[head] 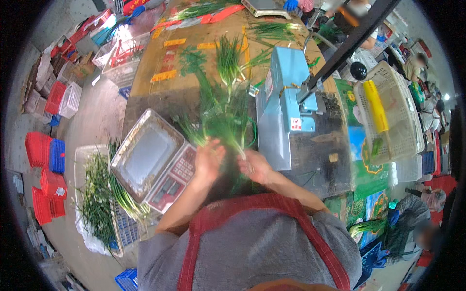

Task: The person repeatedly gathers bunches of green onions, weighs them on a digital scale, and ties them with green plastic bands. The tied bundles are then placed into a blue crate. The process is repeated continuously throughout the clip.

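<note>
My left hand point(210, 160) is around the pale lower ends of some green onions point(196, 136), just right of a digital scale point(147, 156) with a stained metal pan. In my right hand point(256, 167) are the pale ends of more green onions point(238, 145). Leaves from both fan out away from me over the dark tabletop and are blurred by motion. Farther up the table lies another bunch of green onions point(228, 60), with leafy coriander-like greens point(193, 60) to its left. A light blue benchtop machine point(289, 83) with a metal plate stands right of my hands.
At left, a white basket point(78, 156) holds flowering greens point(96, 196); green onions point(125, 192) lie beside the scale. A black bar point(349, 47) slants over the machine. A pale crate point(393, 145) with a yellow roll point(375, 105) stands at right. Co-workers point(407, 225) are along the right.
</note>
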Tool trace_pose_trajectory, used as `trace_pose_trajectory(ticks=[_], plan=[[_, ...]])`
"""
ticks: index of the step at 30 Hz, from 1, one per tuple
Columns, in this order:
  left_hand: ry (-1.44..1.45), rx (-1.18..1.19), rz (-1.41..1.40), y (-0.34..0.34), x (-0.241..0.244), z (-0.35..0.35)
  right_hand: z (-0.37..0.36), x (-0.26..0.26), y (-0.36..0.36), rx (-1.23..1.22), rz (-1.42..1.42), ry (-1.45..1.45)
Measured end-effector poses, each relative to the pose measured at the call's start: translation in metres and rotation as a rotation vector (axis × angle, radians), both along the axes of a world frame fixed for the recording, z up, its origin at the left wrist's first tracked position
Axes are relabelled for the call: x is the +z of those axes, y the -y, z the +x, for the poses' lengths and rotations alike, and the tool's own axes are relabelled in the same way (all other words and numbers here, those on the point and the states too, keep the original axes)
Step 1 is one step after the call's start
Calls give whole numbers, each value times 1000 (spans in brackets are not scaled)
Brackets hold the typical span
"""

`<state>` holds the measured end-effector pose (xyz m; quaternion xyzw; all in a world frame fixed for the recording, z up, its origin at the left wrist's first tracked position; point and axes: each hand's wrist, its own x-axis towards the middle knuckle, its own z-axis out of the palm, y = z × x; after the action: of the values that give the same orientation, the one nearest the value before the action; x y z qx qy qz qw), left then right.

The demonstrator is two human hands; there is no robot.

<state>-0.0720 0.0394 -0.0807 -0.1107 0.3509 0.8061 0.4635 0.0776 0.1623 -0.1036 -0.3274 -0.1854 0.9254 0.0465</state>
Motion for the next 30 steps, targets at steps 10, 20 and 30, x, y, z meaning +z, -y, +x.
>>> trace_pose_trajectory(ticks=[10,20,30], plan=[[-125,242,129,19,87,47,-7,116,32,32,271,-103],[-329,740,261,88,139,-13,-146,154,95,283,1009,-418],[-12,904,102,130,41,-1,-182,69,115,-72,2446,-395]])
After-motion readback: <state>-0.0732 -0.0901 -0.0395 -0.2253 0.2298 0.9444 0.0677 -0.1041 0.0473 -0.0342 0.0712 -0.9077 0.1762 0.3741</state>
